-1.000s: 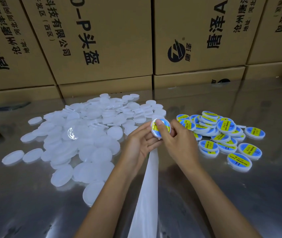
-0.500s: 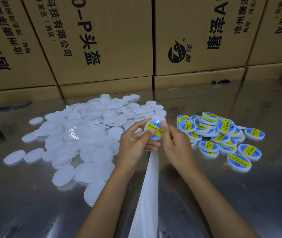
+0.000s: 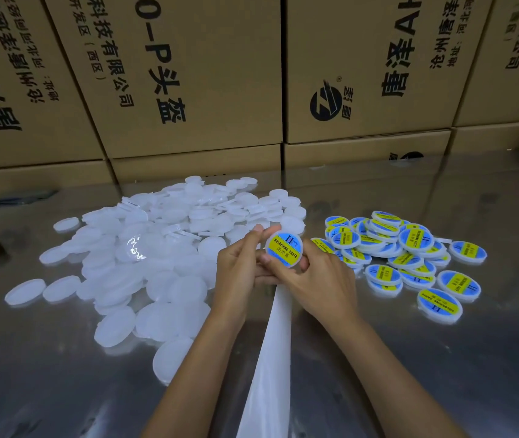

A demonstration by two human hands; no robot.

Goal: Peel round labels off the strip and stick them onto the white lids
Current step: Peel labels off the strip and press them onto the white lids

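i hold one lid [image 3: 283, 251] between both hands, its label already on: left hand [image 3: 240, 267] pinches the rim, right hand [image 3: 312, 273] curls under it. the strip [image 3: 270, 358] trails toward me. labelled lids [image 3: 410, 257] pile right; far more bare lids [image 3: 157, 248] wait left.

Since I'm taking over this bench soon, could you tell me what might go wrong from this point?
1. Both hands, left hand and right hand, hold the labelled lid over the table's gap; a slip could drop it among the blank lids, mixing it in.
2. The strip hangs loose below the hands and might snag or crease.
3. The labelled pile is stacked unevenly; another lid tossed on may slide off.
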